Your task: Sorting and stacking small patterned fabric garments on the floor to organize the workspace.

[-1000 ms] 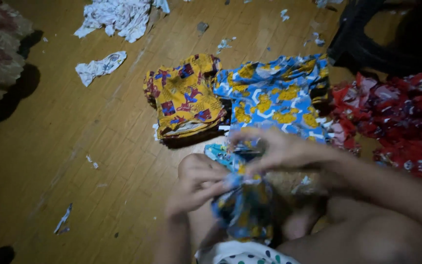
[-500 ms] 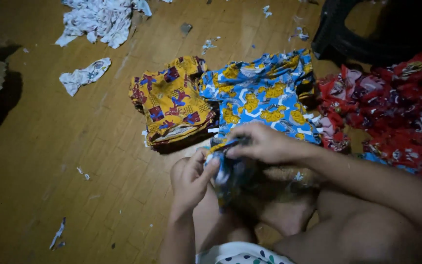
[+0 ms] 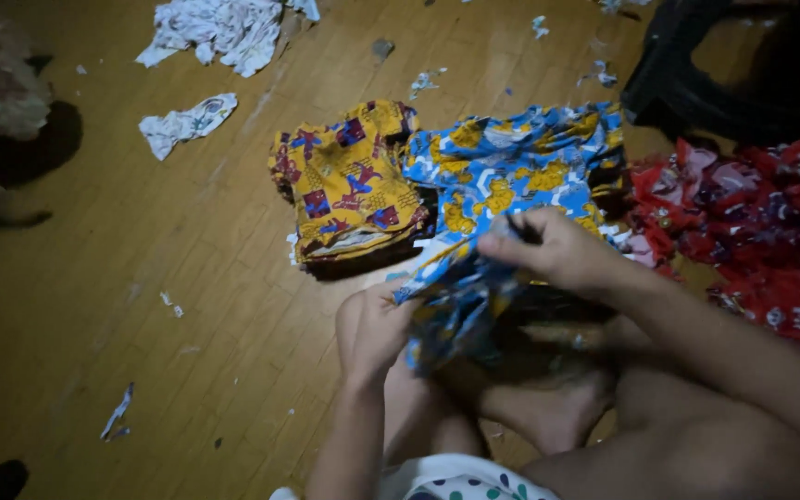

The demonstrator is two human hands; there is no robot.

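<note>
I sit on a wooden floor and hold a blue and yellow patterned cloth piece [image 3: 451,310] above my legs. My left hand [image 3: 377,329] grips its lower left edge. My right hand [image 3: 553,250] pinches its upper edge, near a stack of blue and yellow cloth [image 3: 511,171]. A stack of yellow cloth with red and purple shapes [image 3: 349,185] lies just left of that stack.
A heap of red patterned cloth [image 3: 752,222] lies at the right. White cloth scraps [image 3: 219,28] and a smaller scrap [image 3: 182,120] lie at the upper left. A dark object [image 3: 696,74] sits at the top right. Small shreds dot the wooden floor [image 3: 141,306].
My hands have spread the blue and yellow piece apart; my right hand moved up and right toward the blue stack. The camera view has shifted a little.
</note>
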